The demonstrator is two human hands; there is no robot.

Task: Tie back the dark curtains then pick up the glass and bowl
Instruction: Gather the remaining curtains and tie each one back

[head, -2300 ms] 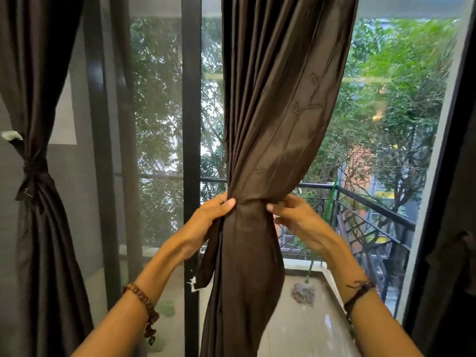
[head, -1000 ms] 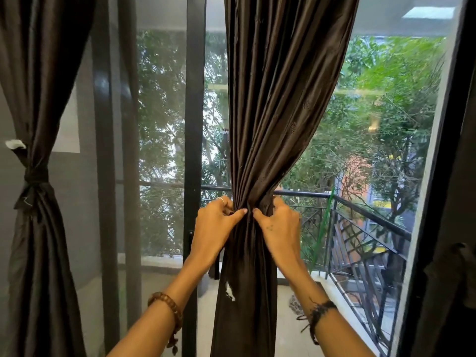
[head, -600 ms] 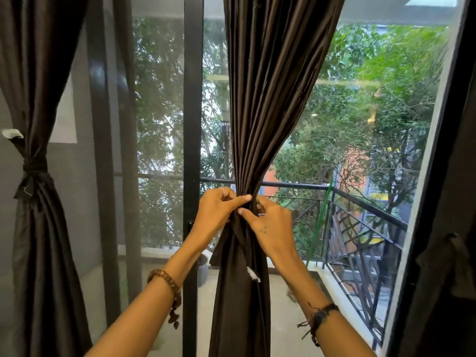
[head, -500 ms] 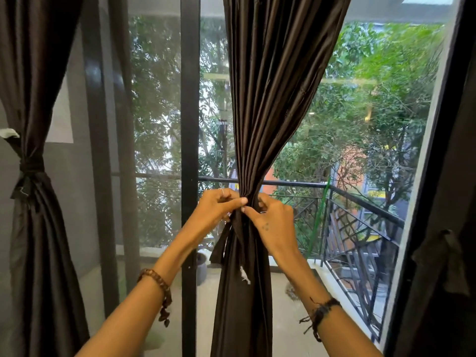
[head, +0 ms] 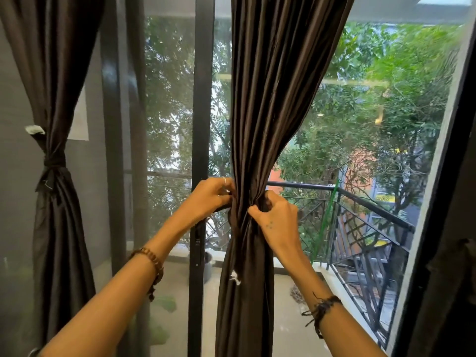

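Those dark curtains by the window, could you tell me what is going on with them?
A person is tying back the middle curtain: the left hand and right hand both grip its gathered waist. The left curtain is already tied. No glass or bowl is in view.

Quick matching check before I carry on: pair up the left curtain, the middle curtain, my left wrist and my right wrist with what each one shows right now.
Things:
1. left curtain
2. middle curtain
3. left wrist
4. right wrist

States:
A. wears a dark frayed cord bracelet
B. already cinched with a tie
C. wears a brown beaded bracelet
D. gathered between the left hand and right hand

Pairs: 1-B, 2-D, 3-C, 4-A
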